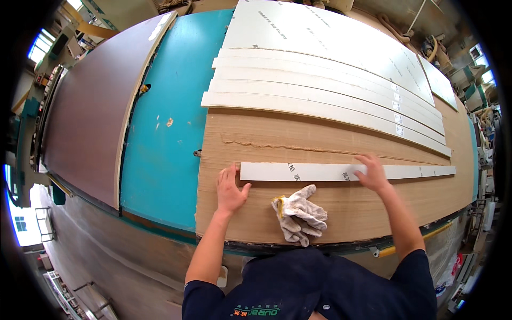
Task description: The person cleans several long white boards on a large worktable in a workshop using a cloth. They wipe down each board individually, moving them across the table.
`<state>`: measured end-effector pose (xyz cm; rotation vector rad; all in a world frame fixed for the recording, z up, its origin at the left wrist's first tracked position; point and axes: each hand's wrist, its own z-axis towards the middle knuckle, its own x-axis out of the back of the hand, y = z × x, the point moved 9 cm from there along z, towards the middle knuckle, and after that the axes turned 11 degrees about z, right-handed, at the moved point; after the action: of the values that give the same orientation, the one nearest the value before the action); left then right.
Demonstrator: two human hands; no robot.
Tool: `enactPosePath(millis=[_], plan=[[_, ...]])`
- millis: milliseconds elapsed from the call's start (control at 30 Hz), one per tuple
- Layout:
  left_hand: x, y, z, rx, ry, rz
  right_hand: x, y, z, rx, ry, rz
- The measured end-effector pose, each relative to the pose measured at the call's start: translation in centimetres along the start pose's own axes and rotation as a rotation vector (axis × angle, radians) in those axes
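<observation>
A narrow white strip of board point(320, 172) with dark printing lies lengthwise across the brown board point(256, 213) before me. My left hand point(230, 190) is at its left end, thumb apart and fingers stretched forward; whether the fingertips touch the end I cannot tell. Over the strip, right of its middle, is my right hand point(372, 173), slightly blurred, thumb and fingers spread across its width. A pair of off-white knitted work gloves point(300, 214) with yellow trim lies crumpled between my forearms, just on the near side of the strip.
Beyond the strip, several white strips point(320, 98) lie side by side, with large white panels point(330, 32) behind them. A long ridge of brown dust point(288, 148) runs across the brown board. Leftward are a turquoise surface point(165, 138) and a purplish-brown panel point(90, 106).
</observation>
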<state>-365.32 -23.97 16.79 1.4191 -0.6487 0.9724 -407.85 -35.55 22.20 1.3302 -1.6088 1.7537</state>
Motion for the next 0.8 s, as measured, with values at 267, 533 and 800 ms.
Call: enactPosePath(millis=[267, 533, 800], plan=[[-0.1, -1.3, 2.0, -0.076, -0.032, -0.056, -15.1, -23.6, 10.6, 0.411, -0.111, 0.246], [-0.1, -2.1, 1.6, -0.06, 0.037, -0.095, -21.7, -28.3, 13.5, 0.55, -0.365, -0.056], [-0.4, -2.6, 1.7, -0.025, 0.021, -0.108, -23.4, -31.4, 13.1, 0.799, -0.562, -0.377]])
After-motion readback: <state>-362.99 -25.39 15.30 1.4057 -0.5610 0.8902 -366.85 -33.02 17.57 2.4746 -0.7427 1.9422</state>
